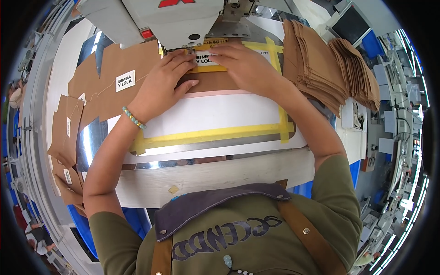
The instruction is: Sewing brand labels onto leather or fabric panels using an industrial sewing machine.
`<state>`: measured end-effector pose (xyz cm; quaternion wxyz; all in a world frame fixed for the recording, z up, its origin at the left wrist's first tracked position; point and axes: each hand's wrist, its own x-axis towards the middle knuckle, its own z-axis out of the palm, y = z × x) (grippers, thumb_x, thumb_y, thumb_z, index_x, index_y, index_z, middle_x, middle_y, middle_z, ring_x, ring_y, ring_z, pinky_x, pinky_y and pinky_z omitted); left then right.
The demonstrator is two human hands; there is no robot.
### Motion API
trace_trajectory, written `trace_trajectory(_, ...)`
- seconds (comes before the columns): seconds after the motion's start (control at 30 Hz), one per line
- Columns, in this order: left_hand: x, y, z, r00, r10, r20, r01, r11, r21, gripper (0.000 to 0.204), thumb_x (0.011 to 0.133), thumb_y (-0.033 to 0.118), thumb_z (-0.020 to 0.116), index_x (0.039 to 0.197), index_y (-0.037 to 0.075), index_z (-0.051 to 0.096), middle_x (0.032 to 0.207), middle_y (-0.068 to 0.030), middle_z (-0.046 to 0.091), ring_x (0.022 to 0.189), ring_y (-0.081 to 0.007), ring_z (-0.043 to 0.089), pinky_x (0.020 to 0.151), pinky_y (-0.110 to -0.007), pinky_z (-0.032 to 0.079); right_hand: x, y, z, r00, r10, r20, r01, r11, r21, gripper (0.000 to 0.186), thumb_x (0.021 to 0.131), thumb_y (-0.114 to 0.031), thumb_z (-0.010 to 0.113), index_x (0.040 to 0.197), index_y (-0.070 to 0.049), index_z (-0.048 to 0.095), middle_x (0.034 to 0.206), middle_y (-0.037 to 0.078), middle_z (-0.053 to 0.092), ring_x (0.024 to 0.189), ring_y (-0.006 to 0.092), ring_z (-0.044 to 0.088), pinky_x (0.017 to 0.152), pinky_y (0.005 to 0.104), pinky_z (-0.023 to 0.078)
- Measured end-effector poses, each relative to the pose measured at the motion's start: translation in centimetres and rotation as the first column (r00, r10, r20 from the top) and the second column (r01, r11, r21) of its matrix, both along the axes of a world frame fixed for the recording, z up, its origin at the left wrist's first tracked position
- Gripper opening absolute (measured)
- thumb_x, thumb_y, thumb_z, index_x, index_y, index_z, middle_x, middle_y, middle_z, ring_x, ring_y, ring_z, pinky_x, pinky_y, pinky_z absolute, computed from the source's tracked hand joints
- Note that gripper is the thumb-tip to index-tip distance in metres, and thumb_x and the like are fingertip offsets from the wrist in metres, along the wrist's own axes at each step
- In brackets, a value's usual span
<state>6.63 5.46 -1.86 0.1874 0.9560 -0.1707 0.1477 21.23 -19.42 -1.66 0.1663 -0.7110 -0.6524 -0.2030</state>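
A white printed label (205, 58) lies inside a yellow-edged guide (208, 69) under the head of a sewing machine (188, 23). Beneath it is a brown fabric piece (211, 83). My left hand (167, 80) rests at the label's left end, fingers forward beside the needle area and thumb spread away. From the right, my right hand (245, 66) reaches over with fingers extended onto the label's right part. Neither hand grips anything visible; both lie flat on the work. The machine head partly hides the left fingertips.
Brown pieces with sewn labels (105, 82), joined by thread, trail off to the left and over the table edge. Two stacks of brown pieces (316, 64) sit at the right. A white plate with yellow tape (211, 135) spans the middle. A small screen (351, 24) stands far right.
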Motion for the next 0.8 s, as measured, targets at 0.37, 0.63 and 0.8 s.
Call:
trace_trajectory(0.37,-0.7,1.6,0.7,0.994,0.04,-0.099,-0.055,0.986,-0.156,0.039,0.1,0.013,0.074,0.137,0.001,0.07,0.153,-0.0133,0.065,0.14,-0.0368,0.06,0.117,-0.045,0.05,0.0,1.4,-1.0,0.992,-0.01,-0.129,-0.01,0.989,-0.151,0.04,0.094,-0.001,0.063,0.132,-0.004,0.075,0.147,0.008,0.068,0.136,0.03,0.062,0.111,0.0401,0.056)
trace_trajectory(0.63,-1.3,2.4,1.2,0.994,0.063,-0.087,-0.069,0.995,-0.071,0.039,0.1,0.013,0.074,0.137,0.0,0.071,0.152,-0.0137,0.066,0.134,-0.0358,0.063,0.115,-0.044,0.051,0.1,1.5,-0.6,0.985,-0.058,-0.163,0.02,0.973,-0.228,0.049,0.094,0.002,0.062,0.14,-0.012,0.074,0.155,0.001,0.064,0.142,0.0278,0.057,0.117,0.0389,0.053)
trace_trajectory(0.8,-1.7,2.7,1.3,0.994,0.07,-0.084,-0.076,0.995,-0.071,0.038,0.099,0.011,0.075,0.135,-0.001,0.073,0.15,-0.0142,0.067,0.134,-0.0369,0.063,0.114,-0.045,0.051,-0.1,1.7,-0.4,0.98,-0.058,-0.191,0.016,0.977,-0.212,0.04,0.097,0.001,0.059,0.131,-0.009,0.078,0.148,0.004,0.069,0.139,0.0296,0.06,0.113,0.0405,0.055)
